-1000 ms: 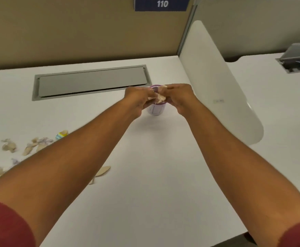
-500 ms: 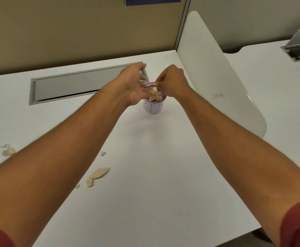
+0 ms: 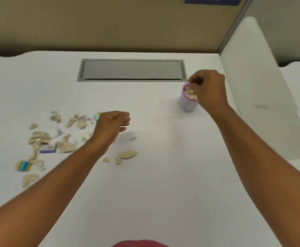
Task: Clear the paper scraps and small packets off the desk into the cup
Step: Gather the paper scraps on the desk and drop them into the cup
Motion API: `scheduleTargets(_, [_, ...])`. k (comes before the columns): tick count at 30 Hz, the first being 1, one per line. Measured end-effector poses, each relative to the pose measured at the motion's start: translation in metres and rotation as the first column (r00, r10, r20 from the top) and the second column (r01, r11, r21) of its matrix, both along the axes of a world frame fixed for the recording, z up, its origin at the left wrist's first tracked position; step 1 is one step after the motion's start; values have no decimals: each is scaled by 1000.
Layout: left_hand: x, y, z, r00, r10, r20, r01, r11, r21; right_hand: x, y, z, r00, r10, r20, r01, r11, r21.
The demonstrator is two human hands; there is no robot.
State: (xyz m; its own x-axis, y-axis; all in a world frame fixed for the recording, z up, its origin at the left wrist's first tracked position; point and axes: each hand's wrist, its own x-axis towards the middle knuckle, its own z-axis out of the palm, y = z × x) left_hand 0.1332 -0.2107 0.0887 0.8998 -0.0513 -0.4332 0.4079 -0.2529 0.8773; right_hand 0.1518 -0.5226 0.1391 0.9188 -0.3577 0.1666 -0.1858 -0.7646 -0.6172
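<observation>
Cup: the small white paper cup with a purple rim (image 3: pixel 187 104) stands upright on the white desk (image 3: pixel 163 175), right of centre, just in front of the near right corner of the grey recessed hatch (image 3: pixel 132 70), and it is packed to the brim with beige scraps.
Right hand: the right hand (image 3: pixel 209 90) is right over the cup's mouth, fingers curled down into the scraps at the top; whether they pinch a piece or only press on the pile I cannot tell.
Left hand: the left hand (image 3: pixel 112 125) hovers above the desk well to the left of the cup, fingers loosely curled and blurred, nothing visible in them.
Scraps: torn beige paper scraps (image 3: pixel 42 138) lie scattered over the left part of the desk, and two more beige pieces (image 3: pixel 126 155) sit apart, nearer the middle, just below the left hand.
Packets: a small blue and yellow packet (image 3: pixel 22 165) lies at the near left edge of the scatter, a purple and white packet (image 3: pixel 47 149) in the middle of it, and a yellow and blue packet (image 3: pixel 96 115) peeks out just beside the left hand's knuckles.
Surroundings: a white rounded divider panel (image 3: pixel 263 86) stands upright along the desk's right side, close beside the right hand, and a tan partition wall (image 3: pixel 110 24) runs along the back.
</observation>
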Motion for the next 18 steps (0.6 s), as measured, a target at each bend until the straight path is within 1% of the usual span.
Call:
scheduleTargets(1, [-9, 18, -7, 992, -36, 117, 19, 989, 144, -9, 15, -6, 998, 58, 12, -59, 997, 55])
scheduleTargets(3, [-28, 52, -23, 944, -104, 314, -29, 919, 392, -32, 51, -30, 976, 210, -58, -200, 969, 144])
scheduleTargets(5, [-44, 80, -44, 888, -167, 428, -111, 825, 553, -58, 85, -63, 945, 294, -146, -269, 948, 172])
scheduleTargets(6, [-53, 89, -57, 878, -217, 426, -111, 775, 622, -72, 99, -79, 930, 314, -191, -286, 945, 161])
scheduleTargets(8, [-73, 104, -79, 886, -316, 338, -38, 678, 734, -96, 125, -107, 881, 366, -299, -335, 930, 151])
scheduleTargets(9, [-82, 108, -88, 887, -359, 291, 10, 644, 765, -104, 137, -118, 857, 391, -336, -365, 920, 140])
scheduleTargets(11, [-96, 110, -101, 873, -443, 203, 99, 568, 817, -116, 159, -136, 826, 435, -359, -442, 895, 68])
scheduleTargets(13, [-106, 106, -110, 838, -531, 131, 147, 448, 882, -125, 180, -145, 806, 459, -374, -508, 860, -39])
scheduleTargets(14, [-108, 103, -113, 822, -559, 110, 157, 409, 899, -129, 190, -147, 798, 467, -382, -531, 843, -79])
scheduleTargets(15, [-111, 101, -115, 811, -575, 106, 166, 401, 901, -133, 201, -148, 791, 475, -386, -550, 828, -108])
scheduleTargets(16, [-113, 99, -116, 803, -586, 114, 173, 411, 895, -139, 211, -149, 786, 484, -385, -563, 817, -121])
scheduleTargets(18, [-119, 97, -117, 784, -609, 122, 200, 433, 879, -150, 228, -152, 779, 509, -366, -577, 811, -102])
